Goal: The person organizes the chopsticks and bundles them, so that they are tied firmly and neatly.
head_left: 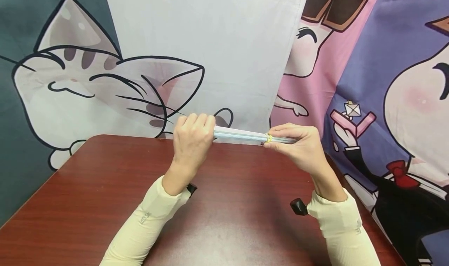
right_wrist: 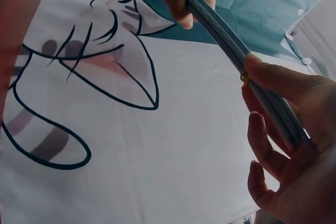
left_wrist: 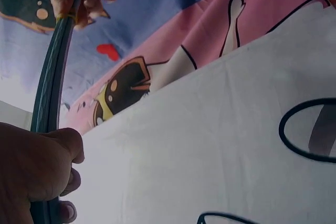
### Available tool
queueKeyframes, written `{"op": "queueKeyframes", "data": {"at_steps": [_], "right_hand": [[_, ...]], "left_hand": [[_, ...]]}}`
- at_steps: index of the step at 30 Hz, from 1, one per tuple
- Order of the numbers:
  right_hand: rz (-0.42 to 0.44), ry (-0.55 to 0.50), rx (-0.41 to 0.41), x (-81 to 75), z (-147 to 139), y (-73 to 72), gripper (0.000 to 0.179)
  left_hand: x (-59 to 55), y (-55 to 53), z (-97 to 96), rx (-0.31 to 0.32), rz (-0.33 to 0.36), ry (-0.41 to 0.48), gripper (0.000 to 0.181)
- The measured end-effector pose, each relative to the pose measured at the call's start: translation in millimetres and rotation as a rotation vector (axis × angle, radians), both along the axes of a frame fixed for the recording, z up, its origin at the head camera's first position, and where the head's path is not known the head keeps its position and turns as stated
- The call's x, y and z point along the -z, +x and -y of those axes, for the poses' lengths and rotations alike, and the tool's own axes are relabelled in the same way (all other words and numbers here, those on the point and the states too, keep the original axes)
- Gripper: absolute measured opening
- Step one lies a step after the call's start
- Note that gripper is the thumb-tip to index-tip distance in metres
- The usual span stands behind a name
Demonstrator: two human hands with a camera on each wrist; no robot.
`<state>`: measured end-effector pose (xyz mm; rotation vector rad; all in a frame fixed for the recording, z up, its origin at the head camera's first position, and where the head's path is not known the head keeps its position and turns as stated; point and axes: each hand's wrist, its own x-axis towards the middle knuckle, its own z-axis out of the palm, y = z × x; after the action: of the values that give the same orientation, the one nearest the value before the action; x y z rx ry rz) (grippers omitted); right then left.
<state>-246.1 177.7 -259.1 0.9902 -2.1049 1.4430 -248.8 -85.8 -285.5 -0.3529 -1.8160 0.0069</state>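
A long, slim, pale blue-grey bundle [head_left: 242, 135], seemingly of flat layers or strips, is held level above the table between both hands; its exact kind cannot be told. My left hand [head_left: 193, 141] grips one end with the fingers curled round it. Toward the other end, my right hand [head_left: 303, 147] pinches it between thumb and fingers. A yellow rubber band [head_left: 269, 138] circles the bundle at the right fingertips. The right wrist view shows the thumb on the bundle [right_wrist: 226, 38] next to the band, with the lower fingers [right_wrist: 262, 182] loosely bent.
Below the hands is a reddish-brown wooden table [head_left: 105, 188]. A cloth backdrop [head_left: 228, 44] with cartoon figures hangs behind it and along the right side. Dark wrist devices [head_left: 299, 206] stick out from the pale sleeves.
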Motion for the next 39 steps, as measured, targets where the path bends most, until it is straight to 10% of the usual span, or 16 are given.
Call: {"op": "queueKeyframes", "data": {"at_steps": [25, 36, 39], "right_hand": [[0.019, 0.072, -0.056, -20.1, 1.6, -0.5, 0.027], [0.378, 0.278, 0.135, -38.7, -17.8, 5.7, 0.022], [0.441, 0.3, 0.078, -42.9, -23.6, 6.9, 0.02]], "left_hand": [[4.9, 3.3, -7.7, 0.014, -0.012, 0.044, 0.026], [5.0, 7.4, -13.9, 0.008, -0.063, 0.022, 0.031], [5.2, 9.3, -15.7, 0.011, -0.054, 0.023, 0.031]]}}
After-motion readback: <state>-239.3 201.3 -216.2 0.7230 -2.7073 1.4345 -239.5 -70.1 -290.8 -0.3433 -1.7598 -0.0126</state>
